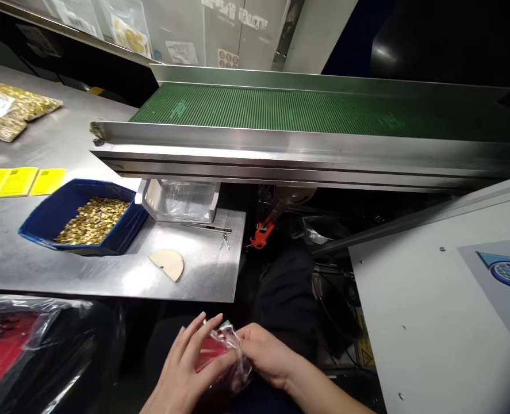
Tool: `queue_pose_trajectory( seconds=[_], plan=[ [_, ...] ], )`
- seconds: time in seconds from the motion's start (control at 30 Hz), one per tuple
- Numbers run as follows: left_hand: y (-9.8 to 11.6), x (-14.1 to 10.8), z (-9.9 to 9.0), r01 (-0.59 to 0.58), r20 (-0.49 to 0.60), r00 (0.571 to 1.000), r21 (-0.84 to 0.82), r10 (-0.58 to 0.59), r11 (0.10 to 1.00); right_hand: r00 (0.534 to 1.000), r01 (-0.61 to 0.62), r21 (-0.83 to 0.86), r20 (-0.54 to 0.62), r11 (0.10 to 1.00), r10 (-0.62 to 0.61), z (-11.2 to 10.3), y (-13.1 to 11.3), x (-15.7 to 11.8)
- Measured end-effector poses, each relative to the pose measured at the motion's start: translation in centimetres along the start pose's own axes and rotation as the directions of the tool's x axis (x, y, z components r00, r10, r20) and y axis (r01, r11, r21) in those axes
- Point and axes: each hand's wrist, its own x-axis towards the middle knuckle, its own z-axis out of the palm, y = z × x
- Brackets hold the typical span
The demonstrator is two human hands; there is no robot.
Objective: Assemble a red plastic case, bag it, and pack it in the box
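Observation:
Low in the view, over my lap, both hands hold a small red item wrapped in clear plastic (220, 348). My left hand (184, 368) cups it from the left with the fingers spread over the wrap. My right hand (267, 356) pinches the crinkled plastic at its right side. Up and to the left, a blue bin (54, 215) full of small gold pieces (93, 218) sits on the steel table (108, 276).
A green conveyor belt (280, 109) with steel rails crosses the view above the table. A clear plastic tray (181, 201), tweezers (224, 238), a beige half-disc (168, 263), yellow labels (19, 181) and gold bags (17, 106) lie on the table. A bag of red items (8, 339) sits at lower left. A white panel (444, 310) stands at right.

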Motion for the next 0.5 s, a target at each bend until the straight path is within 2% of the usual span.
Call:
queue_pose_trajectory(
  seconds=[0.07,0.1,0.17,0.2,0.23,0.3,0.37,0.4,0.43,0.5],
  plan=[
    [-1.1,-0.6,0.1,0.099,0.144,0.987,-0.177,-0.074,0.979,0.996,-0.047,0.018,0.076,0.999,0.046,-0.8,-0.3,-0.6],
    [-1.7,-0.9,0.5,0.185,0.203,0.971,-0.304,-0.126,0.935,0.992,-0.036,-0.006,0.118,0.999,0.036,-1.1,-0.6,-1.0],
    [-2.5,-1.8,1.6,0.371,0.284,0.926,-0.556,-0.249,0.744,0.979,0.087,-0.174,0.197,0.981,-0.052,-1.7,-1.2,-2.1],
    [-2.9,-2.3,2.3,0.432,0.304,0.902,-0.653,-0.307,0.622,0.964,0.186,-0.317,0.239,0.93,-0.112,-1.9,-1.5,-2.7],
    [-3.1,-2.7,2.8,0.463,0.311,0.881,-0.72,-0.356,0.517,0.945,0.287,-0.47,0.281,0.835,-0.167,-2.0,-1.8,-3.3],
    [-3.5,-3.3,3.7,0.49,0.315,0.847,-0.776,-0.428,0.398,0.908,0.417,-0.713,0.347,0.564,-0.233,-2.0,-2.2,-4.2],
    [-3.8,-3.8,4.2,0.508,0.333,0.829,-0.785,-0.449,0.355,0.897,0.436,-0.828,0.369,0.351,-0.245,-2.0,-2.7,-4.7],
    [-3.9,-3.9,4.2,0.519,0.348,0.823,-0.782,-0.449,0.345,0.9,0.422,-0.859,0.357,0.29,-0.251,-2.1,-3.1,-4.9],
    [-3.9,-4.0,4.3,0.527,0.359,0.819,-0.778,-0.448,0.341,0.904,0.404,-0.878,0.339,0.257,-0.26,-2.2,-3.5,-5.0],
    [-3.9,-4.0,4.2,0.527,0.353,0.82,-0.774,-0.451,0.352,0.899,0.388,-0.889,0.307,0.244,-0.311,-2.3,-4.7,-5.4]
  ],
)
